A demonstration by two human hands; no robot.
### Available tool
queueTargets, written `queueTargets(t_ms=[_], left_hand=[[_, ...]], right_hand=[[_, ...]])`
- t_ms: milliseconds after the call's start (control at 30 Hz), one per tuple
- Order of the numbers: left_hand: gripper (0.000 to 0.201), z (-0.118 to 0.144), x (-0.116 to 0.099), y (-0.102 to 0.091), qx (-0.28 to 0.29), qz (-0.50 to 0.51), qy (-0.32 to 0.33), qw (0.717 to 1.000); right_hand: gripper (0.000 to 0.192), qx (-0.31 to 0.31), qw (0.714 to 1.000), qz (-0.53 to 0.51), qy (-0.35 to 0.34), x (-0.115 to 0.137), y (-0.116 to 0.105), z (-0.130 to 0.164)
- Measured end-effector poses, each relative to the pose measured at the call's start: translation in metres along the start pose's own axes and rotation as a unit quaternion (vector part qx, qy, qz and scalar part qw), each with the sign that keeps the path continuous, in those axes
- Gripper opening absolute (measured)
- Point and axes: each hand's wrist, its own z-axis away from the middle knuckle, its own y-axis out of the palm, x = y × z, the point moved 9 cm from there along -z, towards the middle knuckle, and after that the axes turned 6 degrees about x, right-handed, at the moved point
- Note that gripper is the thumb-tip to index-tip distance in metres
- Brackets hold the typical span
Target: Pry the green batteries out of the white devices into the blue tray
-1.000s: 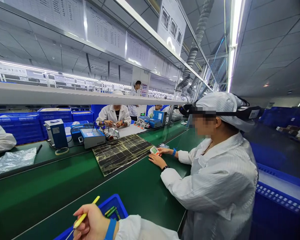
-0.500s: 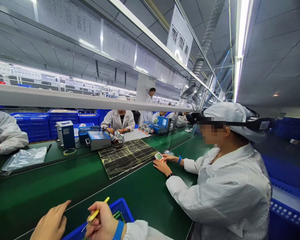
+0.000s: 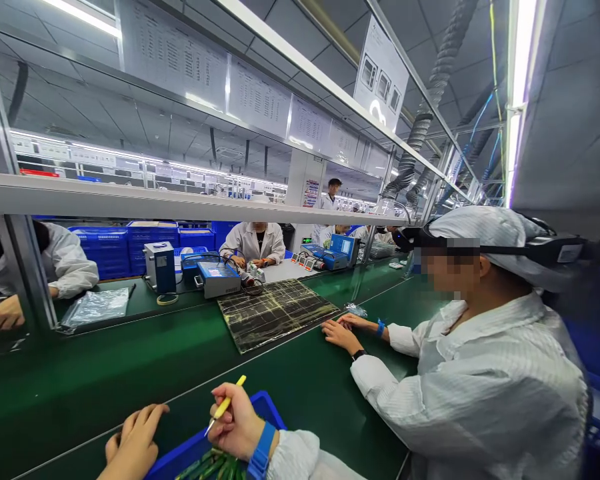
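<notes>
My right hand (image 3: 236, 427) holds a thin yellow tool (image 3: 225, 405) with a fine metal tip pointing down to the left, above a blue bin (image 3: 273, 408) that holds green strips (image 3: 215, 465). My left hand (image 3: 133, 443) rests at the bottom edge, fingers loosely curled and apart, holding nothing, just left of the bin. A blue band circles my right wrist (image 3: 261, 452).
A co-worker in white coat and cap sits to my right, both hands (image 3: 343, 328) on the green conveyor belt (image 3: 130, 373) by a dark mat (image 3: 275, 312). Grey instrument boxes (image 3: 219, 277), a plastic bag (image 3: 96, 307) and blue crates (image 3: 105, 248) lie across the belt, with other workers behind.
My view swung left and down. My left hand came into view beside the bin. The co-worker's small white device is no longer visible under their hands.
</notes>
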Motion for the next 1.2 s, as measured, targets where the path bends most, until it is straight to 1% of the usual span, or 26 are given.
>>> queueTargets(t_ms=[67, 133, 267, 333, 400, 433, 500, 567, 633, 667, 700, 733, 767, 800, 833, 867, 900, 933, 967, 1033, 1067, 1133, 1200], left_hand=[[0.065, 0.004, -0.003, -0.010, -0.027, -0.031, 0.000, 0.999], [0.062, 0.009, -0.012, -0.025, -0.064, -0.066, 0.016, 0.996], [0.052, 0.023, -0.026, -0.054, -0.159, -0.088, 0.032, 0.983], [0.047, 0.031, -0.029, -0.064, -0.214, -0.083, 0.035, 0.973], [0.043, 0.037, -0.030, -0.068, -0.253, -0.079, 0.045, 0.963], [0.042, 0.040, -0.030, -0.069, -0.262, -0.078, 0.052, 0.960], [0.040, 0.042, -0.031, -0.067, -0.261, -0.074, 0.062, 0.960], [0.039, 0.042, -0.031, -0.065, -0.244, -0.064, 0.063, 0.966], [0.038, 0.042, -0.030, -0.064, -0.220, -0.048, 0.054, 0.973], [0.038, 0.042, -0.029, -0.064, -0.209, -0.039, 0.048, 0.976], [0.038, 0.042, -0.029, -0.064, -0.201, -0.031, 0.042, 0.978], [0.037, 0.042, -0.028, -0.064, -0.195, -0.024, 0.036, 0.980], [0.037, 0.042, -0.027, -0.064, -0.193, -0.019, 0.031, 0.981], [0.036, 0.042, -0.026, -0.065, -0.193, -0.016, 0.026, 0.981], [0.036, 0.042, -0.026, -0.065, -0.193, -0.014, 0.024, 0.981], [0.037, 0.042, -0.026, -0.065, -0.194, -0.012, 0.025, 0.981], [0.037, 0.043, -0.027, -0.064, -0.194, -0.012, 0.027, 0.981], [0.037, 0.043, -0.027, -0.064, -0.195, -0.011, 0.029, 0.980], [0.037, 0.043, -0.028, -0.064, -0.196, -0.010, 0.031, 0.980], [0.037, 0.045, -0.029, -0.064, -0.200, -0.005, 0.034, 0.979], [0.036, 0.045, -0.029, -0.066, -0.202, 0.000, 0.037, 0.979], [0.036, 0.047, -0.030, -0.069, -0.207, 0.021, 0.044, 0.977], [0.034, 0.046, -0.030, -0.071, -0.203, 0.066, 0.051, 0.976]], right_hand=[[0.035, 0.006, 1.000, -0.001, -0.021, 0.010, 0.002, 0.001], [0.036, 0.006, 0.998, -0.005, -0.061, 0.027, 0.000, 0.001], [0.040, -0.016, 0.992, 0.007, -0.128, 0.062, -0.016, 0.000], [0.042, -0.031, 0.989, 0.030, -0.142, 0.068, -0.025, -0.001], [0.043, -0.044, 0.985, 0.061, -0.156, 0.068, -0.029, -0.002], [0.042, -0.051, 0.981, 0.078, -0.169, 0.066, -0.029, -0.002], [0.039, -0.063, 0.970, 0.119, -0.204, 0.063, -0.027, -0.001], [0.041, -0.073, 0.954, 0.167, -0.239, 0.060, -0.022, 0.003], [0.047, -0.077, 0.939, 0.212, -0.259, 0.058, -0.017, 0.007], [0.049, -0.090, 0.923, 0.268, -0.262, 0.059, -0.015, 0.009], [0.051, -0.112, 0.894, 0.346, -0.263, 0.063, -0.014, 0.013], [0.053, -0.142, 0.852, 0.431, -0.261, 0.068, -0.013, 0.016], [0.054, -0.173, 0.801, 0.512, -0.257, 0.074, -0.012, 0.019], [0.053, -0.203, 0.749, 0.579, -0.252, 0.081, -0.012, 0.022], [0.047, -0.228, 0.706, 0.622, -0.249, 0.087, -0.013, 0.023], [0.038, -0.245, 0.684, 0.642, -0.245, 0.093, -0.015, 0.024], [0.030, -0.255, 0.669, 0.656, -0.239, 0.097, -0.017, 0.022], [0.030, -0.266, 0.651, 0.673, -0.228, 0.100, -0.019, 0.019], [0.036, -0.275, 0.636, 0.689, -0.213, 0.101, -0.022, 0.015], [0.051, -0.280, 0.617, 0.713, -0.180, 0.098, -0.026, 0.004], [0.054, -0.277, 0.613, 0.721, -0.168, 0.096, -0.026, -0.001], [0.053, -0.258, 0.611, 0.730, -0.164, 0.091, -0.023, -0.009], [0.045, -0.226, 0.618, 0.729, -0.188, 0.086, -0.012, -0.012]])
